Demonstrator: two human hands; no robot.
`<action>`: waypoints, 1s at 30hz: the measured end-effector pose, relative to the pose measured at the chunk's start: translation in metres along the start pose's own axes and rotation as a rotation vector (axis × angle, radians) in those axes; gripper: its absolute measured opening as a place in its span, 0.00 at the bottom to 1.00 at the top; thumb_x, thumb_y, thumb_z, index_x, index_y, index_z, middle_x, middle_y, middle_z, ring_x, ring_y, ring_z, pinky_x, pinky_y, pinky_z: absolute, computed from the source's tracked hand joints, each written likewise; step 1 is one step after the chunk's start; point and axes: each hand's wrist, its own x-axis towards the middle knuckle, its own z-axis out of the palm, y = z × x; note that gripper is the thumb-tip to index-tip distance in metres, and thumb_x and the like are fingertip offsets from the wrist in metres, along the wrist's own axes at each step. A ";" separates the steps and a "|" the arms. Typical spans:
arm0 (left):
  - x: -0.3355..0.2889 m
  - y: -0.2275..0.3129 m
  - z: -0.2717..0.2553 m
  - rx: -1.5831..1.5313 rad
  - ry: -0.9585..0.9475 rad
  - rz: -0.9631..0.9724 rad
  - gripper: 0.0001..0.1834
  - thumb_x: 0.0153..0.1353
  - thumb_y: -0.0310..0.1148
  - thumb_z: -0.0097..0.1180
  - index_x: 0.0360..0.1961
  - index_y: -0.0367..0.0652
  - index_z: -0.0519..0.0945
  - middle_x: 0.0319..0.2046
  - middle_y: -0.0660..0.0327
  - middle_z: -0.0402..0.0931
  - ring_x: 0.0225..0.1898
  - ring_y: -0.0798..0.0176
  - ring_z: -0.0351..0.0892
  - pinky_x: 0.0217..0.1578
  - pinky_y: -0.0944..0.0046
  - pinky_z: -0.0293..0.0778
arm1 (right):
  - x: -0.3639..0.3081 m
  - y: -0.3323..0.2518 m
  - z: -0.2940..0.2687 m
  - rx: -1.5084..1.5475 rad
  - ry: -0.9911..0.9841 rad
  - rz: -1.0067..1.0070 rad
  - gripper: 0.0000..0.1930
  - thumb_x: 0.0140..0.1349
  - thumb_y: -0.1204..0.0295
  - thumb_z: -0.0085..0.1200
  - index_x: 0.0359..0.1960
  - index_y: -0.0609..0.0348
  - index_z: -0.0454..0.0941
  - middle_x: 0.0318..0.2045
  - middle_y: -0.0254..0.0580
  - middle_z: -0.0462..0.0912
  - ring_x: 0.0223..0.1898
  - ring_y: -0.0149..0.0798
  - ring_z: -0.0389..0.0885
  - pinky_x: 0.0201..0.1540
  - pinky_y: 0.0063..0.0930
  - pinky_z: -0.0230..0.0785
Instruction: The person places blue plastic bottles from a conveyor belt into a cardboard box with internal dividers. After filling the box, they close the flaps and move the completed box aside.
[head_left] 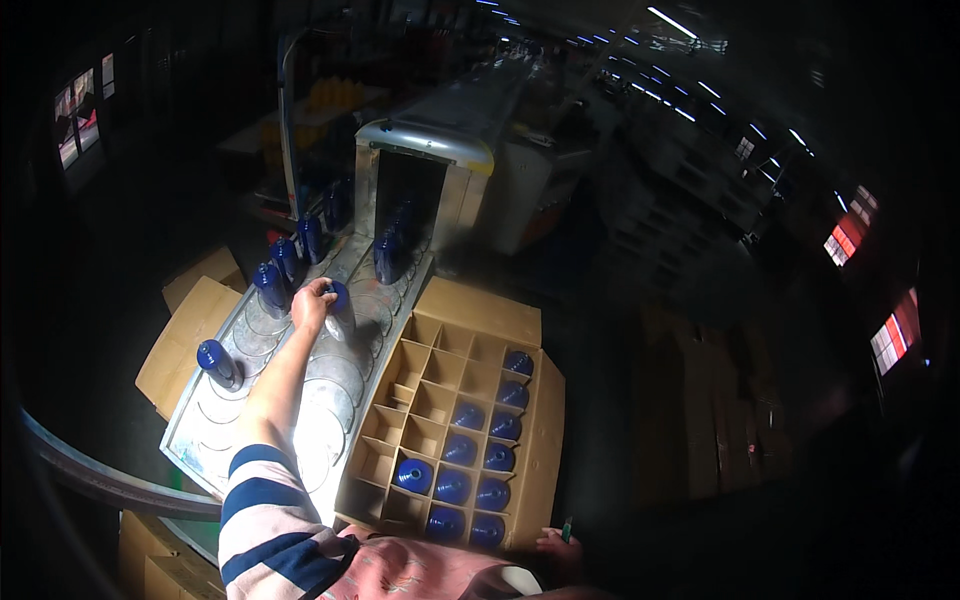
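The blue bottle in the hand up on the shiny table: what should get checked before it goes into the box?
1. Grip: the left hand is closed around a blue bottle on the metal table. Ok.
2. Room in the box: the divided cardboard box has many empty cells on its left side. Ok.
3. Bottles already packed sit upright in the right-hand cells. Ok.
4. Box held steady: the right hand rests at the box's near corner, with a small green thing by its fingers. Whether it grips the box: cannot tell.
5. More bottles waiting stand along the table's far left edge. Ok.
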 end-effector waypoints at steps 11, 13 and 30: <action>0.106 -0.049 0.088 0.303 -0.002 -0.033 0.24 0.49 0.30 0.68 0.50 0.49 0.81 0.48 0.55 0.80 0.50 0.50 0.78 0.51 0.57 0.73 | 0.134 -0.111 0.100 -0.824 0.219 -0.877 0.20 0.71 0.66 0.44 0.60 0.63 0.68 0.52 0.54 0.74 0.53 0.48 0.74 0.57 0.40 0.68; 0.097 -0.043 0.094 0.211 0.092 0.103 0.23 0.49 0.26 0.67 0.50 0.47 0.81 0.48 0.55 0.80 0.50 0.51 0.77 0.52 0.58 0.72 | 0.153 -0.131 0.120 -1.007 0.272 -1.070 0.20 0.72 0.66 0.42 0.61 0.62 0.67 0.55 0.56 0.71 0.56 0.50 0.72 0.58 0.42 0.67; -0.082 -0.064 0.163 0.028 -0.628 0.121 0.17 0.54 0.25 0.64 0.47 0.44 0.82 0.42 0.58 0.81 0.46 0.57 0.77 0.49 0.65 0.73 | 0.353 -0.211 0.212 -0.382 0.301 -0.916 0.17 0.72 0.68 0.45 0.58 0.60 0.73 0.59 0.46 0.71 0.60 0.39 0.71 0.63 0.31 0.62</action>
